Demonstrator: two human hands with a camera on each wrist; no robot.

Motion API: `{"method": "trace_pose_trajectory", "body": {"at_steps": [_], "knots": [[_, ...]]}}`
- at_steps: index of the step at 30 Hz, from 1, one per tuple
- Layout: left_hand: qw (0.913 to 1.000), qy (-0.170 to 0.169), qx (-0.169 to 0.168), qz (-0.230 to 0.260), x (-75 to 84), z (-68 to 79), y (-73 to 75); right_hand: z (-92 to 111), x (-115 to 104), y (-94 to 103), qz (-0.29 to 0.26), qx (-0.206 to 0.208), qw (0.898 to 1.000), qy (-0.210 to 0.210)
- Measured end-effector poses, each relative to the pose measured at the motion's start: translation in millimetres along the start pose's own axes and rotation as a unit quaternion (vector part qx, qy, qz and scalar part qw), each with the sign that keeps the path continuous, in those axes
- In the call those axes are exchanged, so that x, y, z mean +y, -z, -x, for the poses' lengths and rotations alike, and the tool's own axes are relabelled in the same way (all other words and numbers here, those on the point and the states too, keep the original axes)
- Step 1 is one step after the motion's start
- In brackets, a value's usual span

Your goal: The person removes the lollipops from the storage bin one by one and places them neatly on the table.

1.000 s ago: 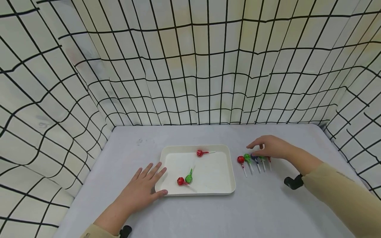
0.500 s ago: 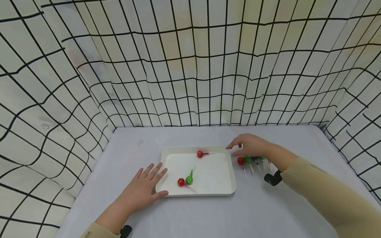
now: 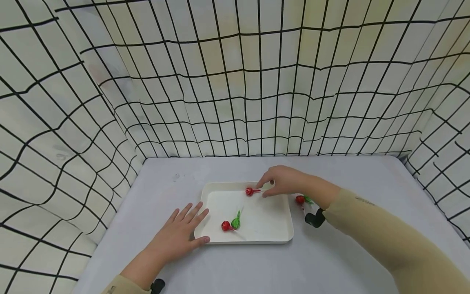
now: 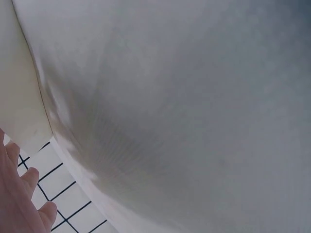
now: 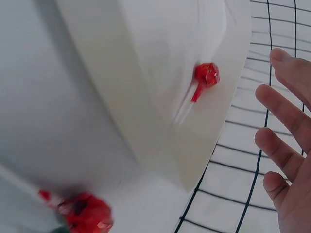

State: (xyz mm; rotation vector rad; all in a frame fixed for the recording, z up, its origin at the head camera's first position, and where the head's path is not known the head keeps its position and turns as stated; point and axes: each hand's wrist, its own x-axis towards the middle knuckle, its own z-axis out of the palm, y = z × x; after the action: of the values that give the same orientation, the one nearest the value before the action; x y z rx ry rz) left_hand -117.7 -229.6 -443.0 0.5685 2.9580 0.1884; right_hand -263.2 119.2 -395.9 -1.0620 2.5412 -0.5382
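My left hand (image 3: 178, 233) lies with spread fingers at the left edge of a white tray (image 3: 264, 228), the thumb by its front-left corner. My right hand (image 3: 284, 181) reaches over the tray's back-right corner, thumb and index finger apart around the stick end of a red lollipop (image 3: 249, 191). The right wrist view shows that red lollipop inside the tray, nothing between the fingers. A second red lollipop (image 3: 225, 226) and a green lollipop (image 3: 236, 222) lie side by side at the tray's front left.
Right of the tray lie another red lollipop (image 3: 300, 199) and a green one (image 3: 308, 199), partly hidden by my right forearm. A white cloth covers the table (image 3: 257, 269). White walls with a black grid (image 3: 271, 81) stand behind and at both sides.
My right hand has moved left, from above the row of lollipops to the red lollipop at the tray's back. The left hand stays in place.
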Motion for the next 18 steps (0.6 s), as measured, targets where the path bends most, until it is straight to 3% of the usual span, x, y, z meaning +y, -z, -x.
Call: {"method": "trace_pose_trajectory", "body": {"at_steps": [8,18], "knots": [[1.0000,-0.002,0.007,-0.003,-2.3,0.6,-3.3,-22.9,-26.0,-4.4,0.018,-0.024,0.998,0.057],[1.0000,0.003,0.001,-0.001,-3.2,-0.2,-5.4,-41.1,-54.6,-22.9,0.088,-0.075,0.990,0.079]]}}
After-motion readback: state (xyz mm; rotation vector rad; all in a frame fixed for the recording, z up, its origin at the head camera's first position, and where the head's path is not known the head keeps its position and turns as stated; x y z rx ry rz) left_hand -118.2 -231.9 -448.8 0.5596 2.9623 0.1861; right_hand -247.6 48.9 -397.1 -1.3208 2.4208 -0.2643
